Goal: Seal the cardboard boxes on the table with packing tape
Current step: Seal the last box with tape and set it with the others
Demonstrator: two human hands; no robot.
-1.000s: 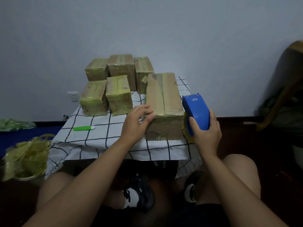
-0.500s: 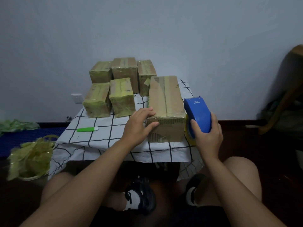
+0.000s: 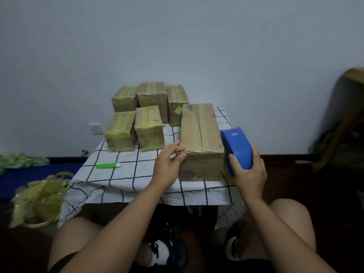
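Observation:
A long brown cardboard box (image 3: 200, 134) lies lengthwise on the checked tablecloth (image 3: 137, 174) near the table's front right. My left hand (image 3: 167, 164) touches the box's near left corner, thumb on the front face and fingers along the left side. My right hand (image 3: 249, 174) grips a blue tape dispenser (image 3: 237, 148) with a yellowish roll, just right of the box's front corner. Several smaller boxes wrapped in yellow-green tape (image 3: 149, 129) stand in a cluster at the back left of the table.
A green and white utility knife (image 3: 108, 165) lies on the cloth at the front left. A basket of crumpled yellow tape scraps (image 3: 41, 198) sits on the floor at left. A wooden chair (image 3: 342, 119) stands at the right. My knees and shoes are under the table.
My left hand slid down from the box's top edge to its near left corner. The dispenser in my right hand shifted slightly lower beside the box.

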